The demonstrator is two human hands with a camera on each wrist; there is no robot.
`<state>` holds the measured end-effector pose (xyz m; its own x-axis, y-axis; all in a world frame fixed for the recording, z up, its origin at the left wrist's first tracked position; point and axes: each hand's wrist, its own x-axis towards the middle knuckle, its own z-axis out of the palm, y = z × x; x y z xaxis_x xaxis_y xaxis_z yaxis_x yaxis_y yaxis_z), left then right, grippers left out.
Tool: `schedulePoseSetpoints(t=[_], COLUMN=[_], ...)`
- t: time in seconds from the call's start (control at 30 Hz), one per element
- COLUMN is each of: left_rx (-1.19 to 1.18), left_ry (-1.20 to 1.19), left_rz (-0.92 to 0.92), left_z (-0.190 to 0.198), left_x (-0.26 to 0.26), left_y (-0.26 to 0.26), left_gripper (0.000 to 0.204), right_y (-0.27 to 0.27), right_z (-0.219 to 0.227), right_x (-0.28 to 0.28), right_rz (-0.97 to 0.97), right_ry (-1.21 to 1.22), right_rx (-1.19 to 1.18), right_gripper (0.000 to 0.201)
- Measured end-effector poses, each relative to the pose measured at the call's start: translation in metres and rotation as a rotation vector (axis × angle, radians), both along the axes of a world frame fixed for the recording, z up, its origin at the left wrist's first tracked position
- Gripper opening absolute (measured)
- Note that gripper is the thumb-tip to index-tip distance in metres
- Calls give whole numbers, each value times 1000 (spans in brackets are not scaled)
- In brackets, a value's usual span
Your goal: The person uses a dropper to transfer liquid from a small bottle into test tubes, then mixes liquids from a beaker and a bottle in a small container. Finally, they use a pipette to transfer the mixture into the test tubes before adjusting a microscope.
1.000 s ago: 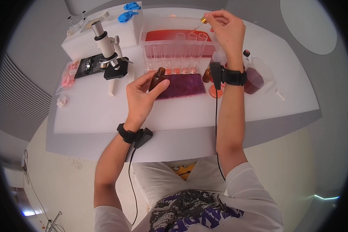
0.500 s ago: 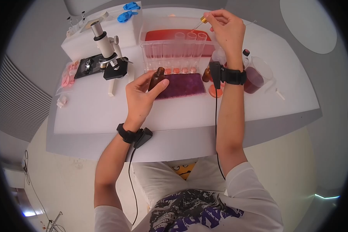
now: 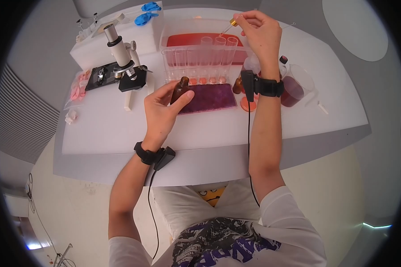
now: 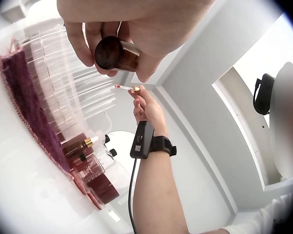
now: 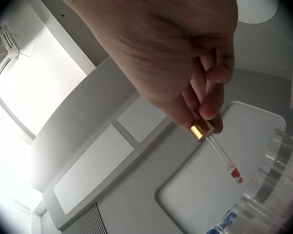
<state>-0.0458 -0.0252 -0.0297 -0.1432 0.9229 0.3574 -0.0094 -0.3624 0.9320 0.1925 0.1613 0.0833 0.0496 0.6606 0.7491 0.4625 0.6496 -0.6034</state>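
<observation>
My left hand [image 3: 161, 111] grips a small brown glass bottle [image 3: 180, 89], its open neck up, above a purple cloth [image 3: 211, 99]. In the left wrist view the bottle's [image 4: 110, 53] round base faces the camera. My right hand [image 3: 263, 38] pinches a dropper [image 3: 228, 28] by its top at the gold collar. Red liquid shows in the dropper tip [image 5: 236, 174], which hangs over the mouths of the test tubes [image 3: 220, 51]. Those tubes stand in a clear rack, with orange-red at the bottoms of several.
Behind the rack is a clear tub [image 3: 165, 42] of red liquid. A microscope [image 3: 122, 55] stands left, beside a white foam box [image 3: 89, 55] with blue gloves [image 3: 147, 18]. To the right are a flask of dark red liquid [image 3: 292, 92], a brown bottle [image 3: 238, 86] and a red-orange dish [image 3: 248, 105].
Both hands stay almost still, the left hand with the bottle and the right with the dropper over the tubes. The whole view shifts very slightly.
</observation>
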Motion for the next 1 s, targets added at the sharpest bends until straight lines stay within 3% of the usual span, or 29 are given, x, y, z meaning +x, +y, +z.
schedulePoseSetpoints(t=[1.0], left_rx=[-12], left_ry=[-25], left_rz=[7], left_z=[-3], left_x=[0], left_y=[1], left_gripper=[37], right_y=[-4], right_z=[0], right_x=[-1], right_rz=[7], right_ry=[-4], right_rx=[-31], right_gripper=[26])
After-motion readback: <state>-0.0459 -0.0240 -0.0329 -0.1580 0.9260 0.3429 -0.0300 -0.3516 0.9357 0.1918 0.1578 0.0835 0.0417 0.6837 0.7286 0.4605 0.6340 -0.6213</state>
